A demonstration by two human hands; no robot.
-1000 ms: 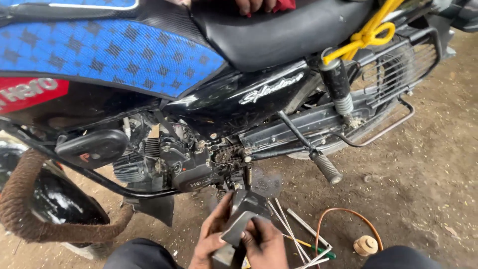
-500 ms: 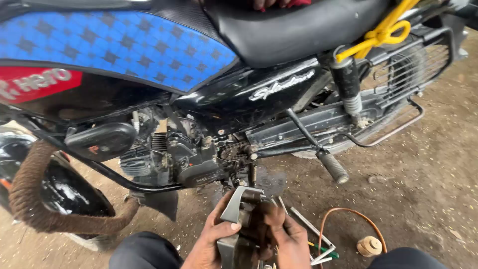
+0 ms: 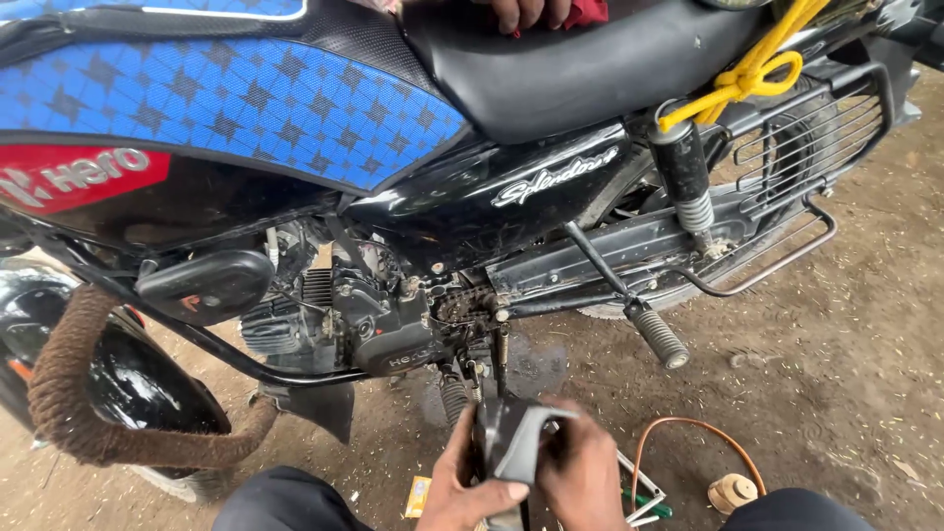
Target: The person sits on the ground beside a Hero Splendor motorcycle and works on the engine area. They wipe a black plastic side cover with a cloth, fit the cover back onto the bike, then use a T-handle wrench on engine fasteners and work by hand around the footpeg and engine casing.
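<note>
- A dark grey metal cover (image 3: 511,438) was held low in the view, at about six o'clock from the engine (image 3: 379,320), just below the exposed sprocket and chain (image 3: 464,305).
- The left hand (image 3: 462,487) was closed around the cover's lower left edge, thumb laid up along its side; the right hand (image 3: 582,472) was wrapped over its right edge, fingers curled across the top. Both grips looked firm, though the fingertips behind the cover could not be seen.
- The cover appeared greasy; a slip could have been caused by oily fingers, and it would have been dropped onto the dirt floor (image 3: 836,324), where grit could be picked up.
- Fingers could have been pinched or scraped against the chain and the small pedal (image 3: 454,393) just above, at twelve o'clock from the hands.
- The kick lever (image 3: 657,334), at two o'clock from the hands, jutted out close by and could have been knocked by a wrist.
- Loose tools (image 3: 644,497) and an orange wire (image 3: 678,438) lay at four o'clock, near enough to be snagged.
- Another person's hand (image 3: 531,12) rested on the seat (image 3: 590,69); the motorcycle could have been rocked by it.
</note>
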